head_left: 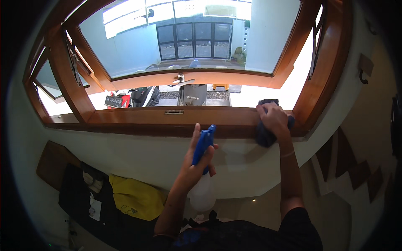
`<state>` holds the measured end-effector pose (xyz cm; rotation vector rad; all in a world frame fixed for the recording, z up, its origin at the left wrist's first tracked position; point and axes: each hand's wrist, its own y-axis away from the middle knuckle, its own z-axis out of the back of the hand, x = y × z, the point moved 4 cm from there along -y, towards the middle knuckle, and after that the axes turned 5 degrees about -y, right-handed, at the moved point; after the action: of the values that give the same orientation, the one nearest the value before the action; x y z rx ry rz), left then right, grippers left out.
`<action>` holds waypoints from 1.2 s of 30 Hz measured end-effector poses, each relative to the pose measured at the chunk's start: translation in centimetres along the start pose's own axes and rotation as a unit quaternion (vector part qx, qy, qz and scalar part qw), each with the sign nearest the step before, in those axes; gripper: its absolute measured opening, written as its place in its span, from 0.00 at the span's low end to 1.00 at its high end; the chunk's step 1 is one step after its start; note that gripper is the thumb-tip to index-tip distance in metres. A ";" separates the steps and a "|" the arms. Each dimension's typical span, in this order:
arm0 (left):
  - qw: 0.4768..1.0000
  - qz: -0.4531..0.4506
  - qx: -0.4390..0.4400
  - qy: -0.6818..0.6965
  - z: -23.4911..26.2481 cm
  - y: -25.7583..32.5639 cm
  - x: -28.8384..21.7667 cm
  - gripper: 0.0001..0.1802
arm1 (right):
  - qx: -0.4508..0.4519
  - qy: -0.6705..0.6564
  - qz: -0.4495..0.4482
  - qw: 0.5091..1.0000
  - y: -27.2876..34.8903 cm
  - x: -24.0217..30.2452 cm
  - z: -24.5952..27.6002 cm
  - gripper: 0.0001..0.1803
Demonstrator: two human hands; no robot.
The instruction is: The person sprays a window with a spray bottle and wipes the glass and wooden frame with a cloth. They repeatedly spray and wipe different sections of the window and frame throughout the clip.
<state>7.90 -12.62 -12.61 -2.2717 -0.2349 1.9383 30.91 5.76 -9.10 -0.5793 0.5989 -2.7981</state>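
Your left hand (197,161) covers the neck and trigger of the spray bottle (202,167), so you cannot tell whether a finger rests on the trigger; below your fingers the pale bottle body is blurred and its base is lost behind your wrist. Under your right hand (274,119) most of the dark cloth (264,136) is hidden, only a corner showing above your fingertips and a fold below your palm. The stretch of wooden sill (167,119) beneath that cloth cannot be seen. Your forearms are cut off by the lower edge. Beyond your fingers, the parked scooters (192,94) outside are half blocked by the window frame.
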 end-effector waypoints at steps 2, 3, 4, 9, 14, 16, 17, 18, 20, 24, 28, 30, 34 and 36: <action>0.999 0.015 0.038 -0.003 -0.9 -0.9 -0.4 0.46 | -0.059 -0.021 0.039 0.997 0.3 -0.1 0.6 0.20; 0.998 0.017 0.055 -0.013 -1.6 -1.5 -0.8 0.46 | -0.081 -0.036 0.036 0.995 0.2 -1.6 0.9 0.19; 0.997 0.018 0.072 -0.023 -2.2 -2.4 -1.2 0.45 | -0.103 -0.051 0.034 0.993 0.1 -3.2 1.3 0.18; 0.989 0.051 0.128 -0.059 -4.7 -6.2 -1.0 0.42 | -0.187 -0.172 -0.002 0.967 -0.9 -8.2 2.4 0.14; 0.986 0.089 0.140 -0.019 -6.1 -9.2 1.5 0.37 | -0.209 -0.219 -0.013 0.953 -0.5 -7.8 2.3 0.14; 0.989 0.072 0.130 -0.026 -6.5 -9.5 2.2 0.35 | -0.205 -0.218 -0.022 0.954 -0.5 -7.6 2.3 0.14; 0.990 0.063 0.124 -0.028 -6.7 -9.5 2.4 0.34 | -0.203 -0.216 -0.026 0.955 -0.5 -7.6 2.3 0.14; 0.990 0.056 0.125 -0.039 -6.9 -9.4 2.4 0.34 | -0.203 -0.206 -0.034 0.957 -0.6 -7.7 2.2 0.14; 0.989 0.043 0.125 -0.059 -7.1 -9.2 2.3 0.35 | -0.201 -0.185 -0.049 0.961 -0.8 -7.7 1.8 0.15; 0.980 0.083 0.154 -0.093 -7.0 -8.8 1.2 0.35 | -0.190 -0.138 -0.059 0.970 -0.6 -7.2 1.9 0.15; 0.981 0.064 0.173 -0.065 -6.5 -9.2 1.1 0.37 | -0.191 -0.123 -0.064 0.972 -0.4 -6.7 1.8 0.15; 0.982 0.062 0.172 -0.054 -6.3 -9.4 1.2 0.37 | -0.192 -0.112 -0.070 0.972 -0.3 -6.4 1.8 0.15; 0.982 0.064 0.172 -0.046 -6.0 -9.2 0.7 0.36 | -0.191 -0.085 -0.081 0.975 0.1 -5.3 1.9 0.16; 0.982 0.057 0.175 -0.044 -5.5 -9.1 0.6 0.36 | -0.188 -0.067 -0.083 0.976 0.2 -4.6 1.6 0.16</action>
<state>13.18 -3.67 -10.39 -2.0128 0.2165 1.9537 35.72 6.43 -9.38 -0.9188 1.1104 -2.7780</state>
